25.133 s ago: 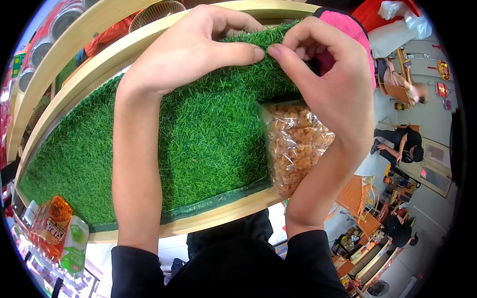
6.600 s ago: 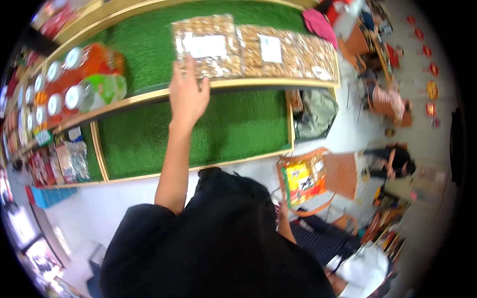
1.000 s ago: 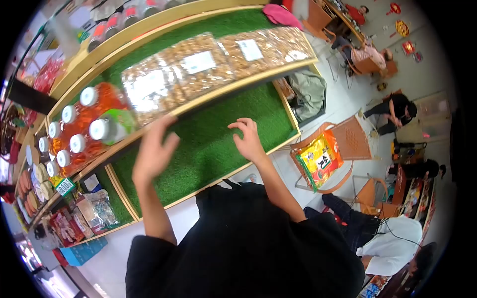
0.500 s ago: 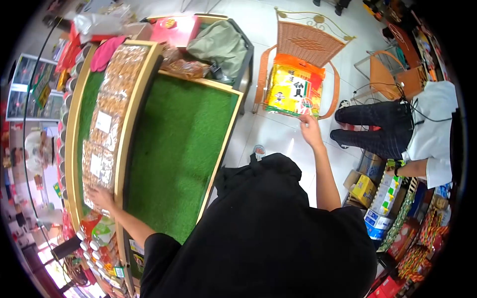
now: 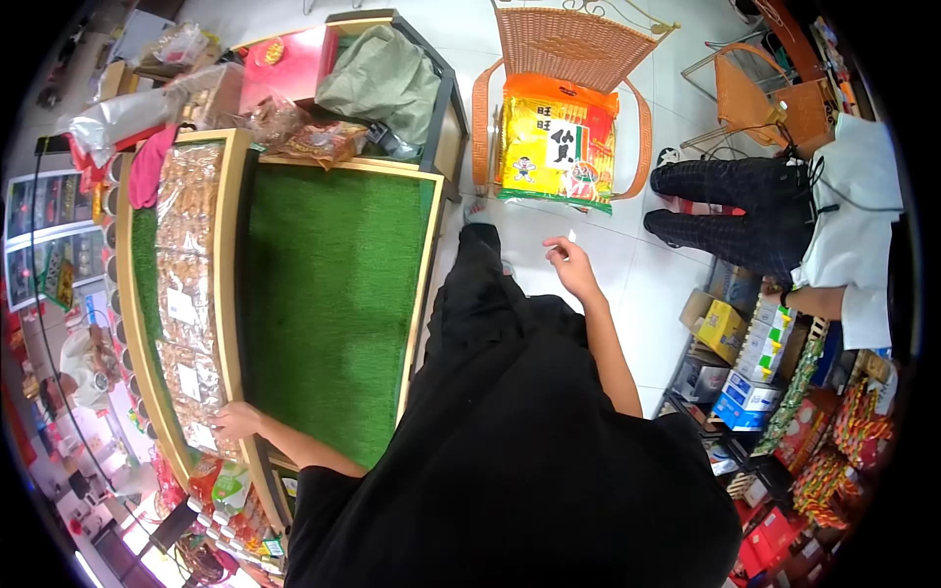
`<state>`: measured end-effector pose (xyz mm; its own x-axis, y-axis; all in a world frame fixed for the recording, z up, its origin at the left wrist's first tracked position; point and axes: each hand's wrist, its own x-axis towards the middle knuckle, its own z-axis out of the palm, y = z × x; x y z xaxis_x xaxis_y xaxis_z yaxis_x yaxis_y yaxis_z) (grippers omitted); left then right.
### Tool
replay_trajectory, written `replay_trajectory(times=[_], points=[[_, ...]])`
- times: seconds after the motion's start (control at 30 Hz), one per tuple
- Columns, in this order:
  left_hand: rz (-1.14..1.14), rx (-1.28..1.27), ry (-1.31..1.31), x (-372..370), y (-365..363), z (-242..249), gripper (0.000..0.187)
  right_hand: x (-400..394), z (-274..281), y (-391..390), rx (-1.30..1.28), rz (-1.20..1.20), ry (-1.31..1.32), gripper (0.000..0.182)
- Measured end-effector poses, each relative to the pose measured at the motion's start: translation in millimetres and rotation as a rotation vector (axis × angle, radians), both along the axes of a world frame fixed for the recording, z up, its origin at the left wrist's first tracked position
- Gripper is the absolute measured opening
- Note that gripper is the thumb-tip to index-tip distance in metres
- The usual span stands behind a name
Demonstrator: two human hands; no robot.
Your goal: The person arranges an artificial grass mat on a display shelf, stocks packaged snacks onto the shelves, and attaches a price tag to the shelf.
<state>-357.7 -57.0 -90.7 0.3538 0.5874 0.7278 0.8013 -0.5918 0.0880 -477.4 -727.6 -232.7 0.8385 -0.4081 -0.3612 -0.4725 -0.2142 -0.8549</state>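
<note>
yellow and red plastic wraps the bag (image 5: 557, 147), which lies on the seat of the wicker chair (image 5: 578, 47), between its armrests. the right hand (image 5: 576, 272) is near the bag's lower edge but apart from it, fingers loosely bent with gaps between them; a small pale spot shows by the fingertips, and i cannot tell what it is. the bag looks light for its bulk, soft outside with crisp, breakable pieces inside, so the flat sealed edge seems the kindest hold, or both sides with an open palm beneath.

the left hand (image 5: 238, 420) touches the end of the row of clear packets (image 5: 188, 208) on the raised shelf (image 5: 231, 225); whether its fingers pinch or just rest, i cannot tell. these look knobbly, fairly stiff and crumbly under slippery film, so support from below would suit them better than a hard squeeze.
</note>
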Motion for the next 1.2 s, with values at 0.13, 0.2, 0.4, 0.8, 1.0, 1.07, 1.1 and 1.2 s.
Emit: replay_trajectory(times=[0.13,0.2,0.4,0.8,1.0,1.07,1.1,1.2], points=[[-0.143,-0.343,0.011,21.8,-77.4,-1.9,0.054,-5.3,-2.4,-32.2,-0.061,0.036,0.239,0.022],[-0.306,-0.015,0.187,30.2,-98.6,-35.4,0.074,-17.5,-26.6,-58.9,-0.128,0.09,0.379,0.024],[-0.626,-0.607,0.279,97.1,-269.8,-62.3,0.058,7.0,-56.8,-103.8,0.342,-0.025,0.686,0.026],[-0.796,-1.436,0.998,152.0,-420.8,-303.9,0.062,90.9,-20.0,-132.7,0.29,-0.247,0.467,0.025],[-0.654,-1.42,1.182,183.7,-436.0,-310.0,0.039,20.6,-18.1,-127.3,0.293,-0.474,0.545,0.026],[-0.682,-1.473,1.265,196.9,-435.7,-335.4,0.037,-22.1,-28.4,-122.2,0.323,-0.64,0.579,0.026],[-0.683,-1.465,1.283,200.4,-441.8,-334.1,0.037,-37.0,-30.3,-117.5,0.324,-0.695,0.633,0.029],[-0.751,-1.252,1.445,206.3,-457.6,-321.2,0.05,-82.9,-56.7,-114.1,0.359,-0.672,0.743,0.028]])
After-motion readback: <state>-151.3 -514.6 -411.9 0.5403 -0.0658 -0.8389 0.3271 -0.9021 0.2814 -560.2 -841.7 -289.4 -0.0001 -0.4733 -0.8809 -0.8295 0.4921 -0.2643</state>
